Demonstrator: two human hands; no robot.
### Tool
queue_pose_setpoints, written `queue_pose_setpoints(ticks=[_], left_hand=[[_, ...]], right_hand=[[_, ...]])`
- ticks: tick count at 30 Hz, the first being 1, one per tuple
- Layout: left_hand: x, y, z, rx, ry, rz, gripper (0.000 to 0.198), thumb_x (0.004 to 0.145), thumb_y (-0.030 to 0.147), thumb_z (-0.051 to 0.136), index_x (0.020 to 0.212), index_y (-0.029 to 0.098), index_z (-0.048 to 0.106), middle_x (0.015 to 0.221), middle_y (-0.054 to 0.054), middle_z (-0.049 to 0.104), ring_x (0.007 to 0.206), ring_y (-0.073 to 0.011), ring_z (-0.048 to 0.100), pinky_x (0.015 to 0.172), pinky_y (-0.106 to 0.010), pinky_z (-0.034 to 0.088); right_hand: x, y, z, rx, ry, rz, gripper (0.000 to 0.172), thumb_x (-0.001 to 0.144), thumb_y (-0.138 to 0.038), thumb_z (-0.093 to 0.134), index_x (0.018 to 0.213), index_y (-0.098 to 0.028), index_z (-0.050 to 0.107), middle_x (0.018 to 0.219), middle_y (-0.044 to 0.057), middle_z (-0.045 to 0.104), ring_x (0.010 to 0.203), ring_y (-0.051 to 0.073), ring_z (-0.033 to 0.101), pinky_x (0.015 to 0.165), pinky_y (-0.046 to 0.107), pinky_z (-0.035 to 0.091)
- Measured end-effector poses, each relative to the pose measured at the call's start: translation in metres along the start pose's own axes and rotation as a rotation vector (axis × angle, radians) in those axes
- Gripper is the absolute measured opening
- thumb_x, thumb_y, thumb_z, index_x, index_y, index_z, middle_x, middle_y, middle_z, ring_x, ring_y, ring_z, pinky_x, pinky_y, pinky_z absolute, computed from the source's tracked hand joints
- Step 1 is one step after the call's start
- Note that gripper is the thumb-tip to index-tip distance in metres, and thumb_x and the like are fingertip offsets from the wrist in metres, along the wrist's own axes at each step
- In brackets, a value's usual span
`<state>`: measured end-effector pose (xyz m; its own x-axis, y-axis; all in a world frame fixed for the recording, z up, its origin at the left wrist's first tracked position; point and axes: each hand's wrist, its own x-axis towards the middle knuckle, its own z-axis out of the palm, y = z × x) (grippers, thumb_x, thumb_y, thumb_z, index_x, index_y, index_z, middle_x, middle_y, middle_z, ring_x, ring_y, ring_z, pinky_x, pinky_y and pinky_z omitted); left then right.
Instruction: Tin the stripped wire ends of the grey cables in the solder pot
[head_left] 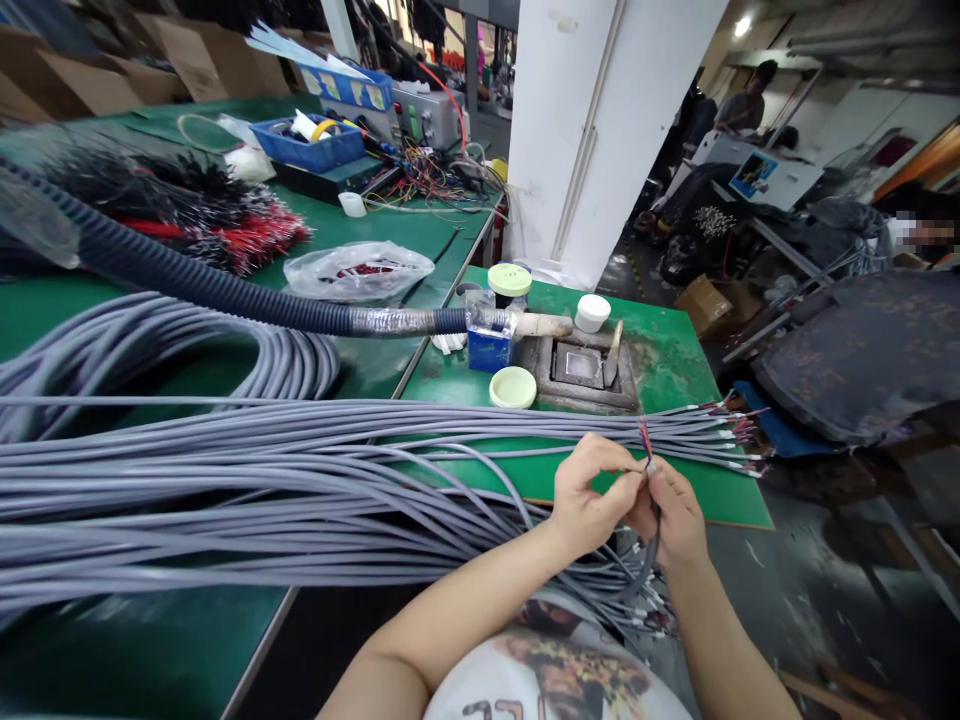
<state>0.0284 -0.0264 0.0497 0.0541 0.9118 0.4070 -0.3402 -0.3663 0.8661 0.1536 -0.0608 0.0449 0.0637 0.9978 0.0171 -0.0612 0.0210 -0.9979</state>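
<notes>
Close in front of me, both hands meet at the stripped end of a grey cable (646,562). My right hand (676,510) is closed around the cable just below its end, and the cable hangs down from it. Thin coloured wires (645,438), some of them red, stick up above the fingers. My left hand (600,495) pinches at the base of these wires with thumb and forefinger. The fingertips hide exactly what they grip there. Behind the hands lies a row of grey cables (450,425) with bared ends (739,430).
A solder pot (581,365) sits on the green bench, a ribbed hose (285,308) reaching toward it. Nearby stand a blue box (489,350), a green lid (513,388) and a white tub (592,313). Coiled cable (292,355) lies left. A white pillar (577,120) rises behind. People are farther back.
</notes>
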Motion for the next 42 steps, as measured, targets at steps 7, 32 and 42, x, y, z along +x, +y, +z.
queue_pose_setpoints(ticks=[7, 32, 42], left_hand=[[0.013, 0.0, 0.013, -0.367, 0.119, -0.36, 0.009, 0.075, 0.026, 0.066, 0.074, 0.016, 0.064, 0.069, 0.001, 0.06, 0.065, -0.0102, 0.053, 0.065, -0.023, 0.043], [0.035, 0.012, -0.008, -0.251, -0.115, -0.333, 0.011, 0.076, 0.023, 0.06, 0.07, 0.017, 0.053, 0.048, 0.005, 0.055, 0.043, -0.0082, 0.053, 0.048, -0.02, 0.04], [0.02, -0.01, -0.003, -0.291, 0.004, -0.236, 0.009, 0.084, 0.025, 0.053, 0.081, 0.017, 0.051, 0.073, 0.0, 0.056, 0.064, -0.0099, 0.053, 0.065, -0.023, 0.044]], right_hand=[[0.006, 0.01, 0.009, 0.316, -0.142, 0.077, 0.036, 0.089, -0.055, 0.045, 0.071, -0.024, 0.041, 0.03, -0.016, 0.015, 0.022, 0.005, 0.002, 0.024, 0.016, 0.016], [0.01, 0.013, 0.013, 0.363, -0.249, 0.147, 0.033, 0.09, -0.051, 0.047, 0.073, -0.023, 0.043, 0.03, -0.016, 0.017, 0.024, 0.006, 0.005, 0.025, 0.015, 0.017], [0.011, 0.009, 0.011, 0.26, -0.155, 0.025, 0.027, 0.092, -0.042, 0.047, 0.079, -0.02, 0.053, 0.035, -0.01, 0.034, 0.031, 0.006, 0.024, 0.035, 0.017, 0.028]])
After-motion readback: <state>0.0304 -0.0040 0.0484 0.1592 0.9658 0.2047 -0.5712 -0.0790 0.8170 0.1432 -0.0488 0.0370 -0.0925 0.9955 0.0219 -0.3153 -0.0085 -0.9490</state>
